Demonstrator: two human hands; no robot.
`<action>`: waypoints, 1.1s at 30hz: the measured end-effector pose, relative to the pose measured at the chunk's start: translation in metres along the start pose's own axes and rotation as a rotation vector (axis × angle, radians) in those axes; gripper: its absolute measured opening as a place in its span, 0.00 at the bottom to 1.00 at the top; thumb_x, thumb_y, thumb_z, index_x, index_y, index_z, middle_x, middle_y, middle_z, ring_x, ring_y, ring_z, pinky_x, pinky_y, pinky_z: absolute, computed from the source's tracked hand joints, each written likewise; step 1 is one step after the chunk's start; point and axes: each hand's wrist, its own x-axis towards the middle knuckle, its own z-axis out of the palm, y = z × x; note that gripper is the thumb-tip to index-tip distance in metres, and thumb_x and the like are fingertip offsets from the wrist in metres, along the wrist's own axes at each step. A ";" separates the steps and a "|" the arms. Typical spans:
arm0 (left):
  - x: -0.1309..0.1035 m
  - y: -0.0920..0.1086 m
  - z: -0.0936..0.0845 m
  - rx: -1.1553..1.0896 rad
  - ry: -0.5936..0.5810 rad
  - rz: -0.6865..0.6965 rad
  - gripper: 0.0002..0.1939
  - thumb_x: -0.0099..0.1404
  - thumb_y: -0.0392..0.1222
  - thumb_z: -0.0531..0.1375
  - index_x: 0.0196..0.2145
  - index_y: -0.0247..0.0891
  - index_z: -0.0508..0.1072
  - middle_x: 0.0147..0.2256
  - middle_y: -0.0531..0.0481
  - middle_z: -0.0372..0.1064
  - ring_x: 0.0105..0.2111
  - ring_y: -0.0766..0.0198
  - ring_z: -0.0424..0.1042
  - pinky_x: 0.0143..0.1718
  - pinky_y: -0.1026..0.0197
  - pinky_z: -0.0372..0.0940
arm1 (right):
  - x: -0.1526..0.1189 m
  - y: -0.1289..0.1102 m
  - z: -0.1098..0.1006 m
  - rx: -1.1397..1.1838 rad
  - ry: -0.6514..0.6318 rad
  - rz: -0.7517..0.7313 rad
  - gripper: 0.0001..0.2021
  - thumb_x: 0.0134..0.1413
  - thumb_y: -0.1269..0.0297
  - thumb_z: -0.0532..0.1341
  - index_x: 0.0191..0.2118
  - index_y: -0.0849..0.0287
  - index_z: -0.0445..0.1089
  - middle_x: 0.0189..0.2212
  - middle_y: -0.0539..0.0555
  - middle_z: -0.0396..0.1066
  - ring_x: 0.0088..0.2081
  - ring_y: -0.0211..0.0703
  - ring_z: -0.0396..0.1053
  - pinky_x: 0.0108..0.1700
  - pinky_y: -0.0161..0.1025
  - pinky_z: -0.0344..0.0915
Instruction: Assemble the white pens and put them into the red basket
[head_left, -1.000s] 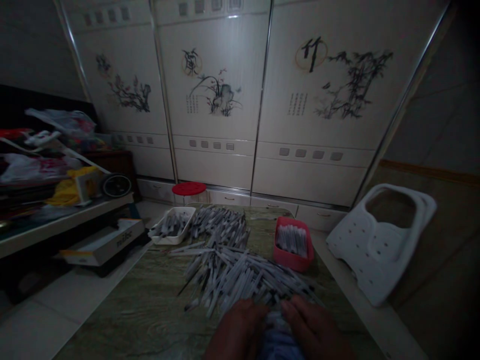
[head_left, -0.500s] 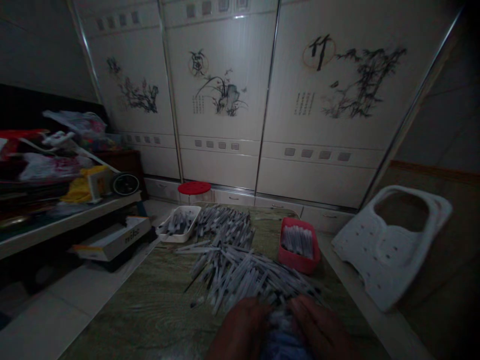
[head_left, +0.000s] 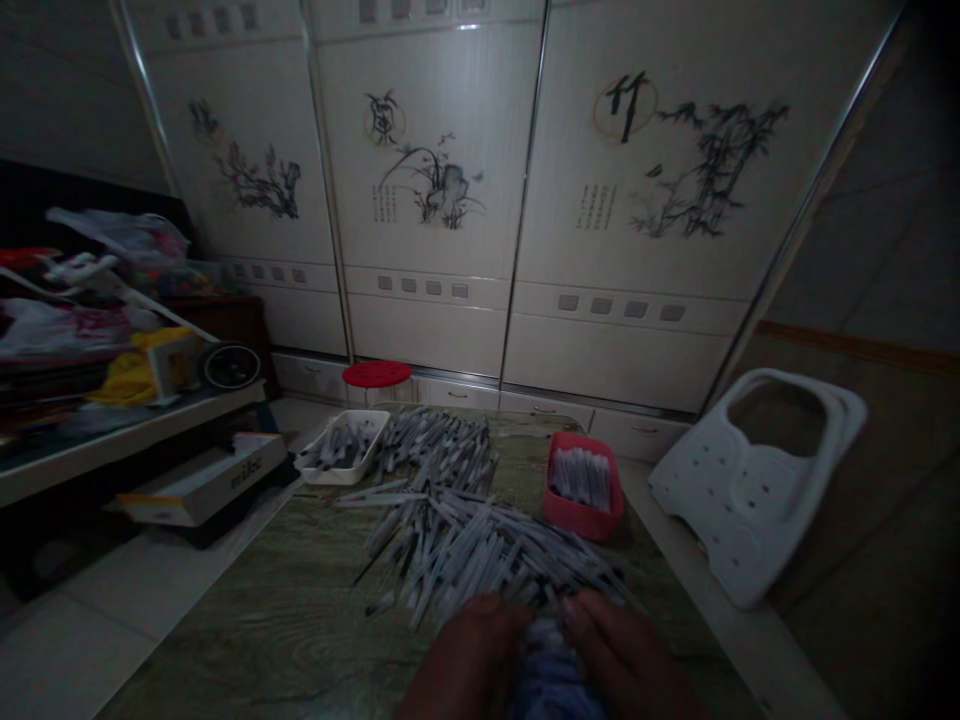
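A big heap of thin, whitish pens [head_left: 480, 540], many with dark ends, spreads over the wood-patterned table [head_left: 285, 610]. At the heap's near edge my left hand [head_left: 472, 650] curls inward, its fingertips among the closest pens. Facing it, my right hand [head_left: 622, 650] is curled as well, thumb side toward the left one. Between both palms is a pale bunch of pens [head_left: 546, 632], pressed from either side. Below it shows something bluish that is too dark and blurred to name. The lower parts of both hands run out of the picture.
A white tray [head_left: 358, 477] of pens stands at the table's far left, and a pink basket [head_left: 581, 522] of upright pens on the right. Behind is a red stool [head_left: 377, 374]. A white folding chair [head_left: 757, 500] leans at right; a loaded bench [head_left: 135, 425] stands left.
The whole view has shifted slightly, so things appear further left. Both hands stay at the near edge of the heap around the same bunch, with little other movement.
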 end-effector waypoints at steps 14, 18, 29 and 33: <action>0.006 0.026 -0.017 0.145 -0.077 -0.139 0.17 0.67 0.34 0.58 0.48 0.48 0.79 0.39 0.46 0.76 0.41 0.56 0.72 0.40 0.58 0.62 | 0.001 -0.007 0.001 -0.085 -0.013 0.009 0.21 0.71 0.48 0.48 0.29 0.53 0.63 0.25 0.48 0.69 0.29 0.43 0.70 0.34 0.37 0.61; 0.005 0.022 -0.018 0.131 -0.076 -0.131 0.19 0.67 0.32 0.57 0.49 0.48 0.79 0.39 0.46 0.76 0.39 0.57 0.73 0.40 0.59 0.62 | 0.005 -0.007 0.005 -0.082 -0.007 0.031 0.22 0.71 0.47 0.47 0.27 0.53 0.60 0.23 0.47 0.66 0.28 0.42 0.68 0.33 0.38 0.58; 0.005 0.016 -0.014 0.160 -0.037 -0.076 0.18 0.68 0.34 0.58 0.52 0.46 0.78 0.37 0.45 0.76 0.37 0.57 0.73 0.38 0.59 0.62 | 0.007 -0.012 0.003 -0.106 -0.010 0.036 0.22 0.70 0.47 0.47 0.27 0.53 0.60 0.23 0.48 0.66 0.28 0.42 0.67 0.31 0.38 0.56; 0.004 0.024 -0.018 0.101 -0.059 -0.092 0.18 0.68 0.33 0.56 0.51 0.45 0.78 0.38 0.44 0.76 0.38 0.57 0.73 0.38 0.59 0.63 | 0.005 -0.017 0.002 -0.013 0.028 0.040 0.22 0.70 0.47 0.48 0.28 0.53 0.62 0.23 0.47 0.67 0.27 0.42 0.67 0.32 0.37 0.58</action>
